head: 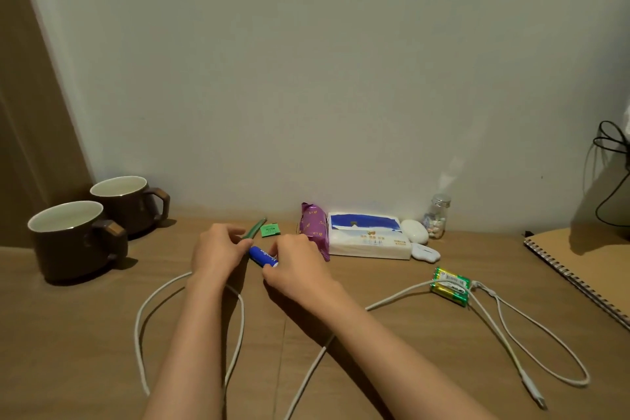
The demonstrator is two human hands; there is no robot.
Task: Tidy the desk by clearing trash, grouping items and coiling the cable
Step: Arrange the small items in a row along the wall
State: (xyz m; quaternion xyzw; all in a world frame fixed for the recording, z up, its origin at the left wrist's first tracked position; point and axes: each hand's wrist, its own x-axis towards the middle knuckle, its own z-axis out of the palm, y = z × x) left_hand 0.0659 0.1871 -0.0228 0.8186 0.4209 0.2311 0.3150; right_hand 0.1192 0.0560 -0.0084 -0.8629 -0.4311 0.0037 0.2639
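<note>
Two brown mugs (78,242), far left, are cream inside. The tube (261,256) is blue with white script; the pen (254,230) and packet (270,230) are green. The purple wrapper (315,228) bears gold marks. Tissue pack (368,239): white, blue top. Cable (402,293) white. Batteries (450,286) green and yellow. Tan notebook (586,259), right.

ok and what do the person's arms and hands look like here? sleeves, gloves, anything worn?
The left forearm and right forearm are bare all the way to the bottom edge of the frame, with no sleeve in view. The left hand and right hand are bare too, with no gloves. No ring, watch or wristband shows on the sides facing the camera.
</note>
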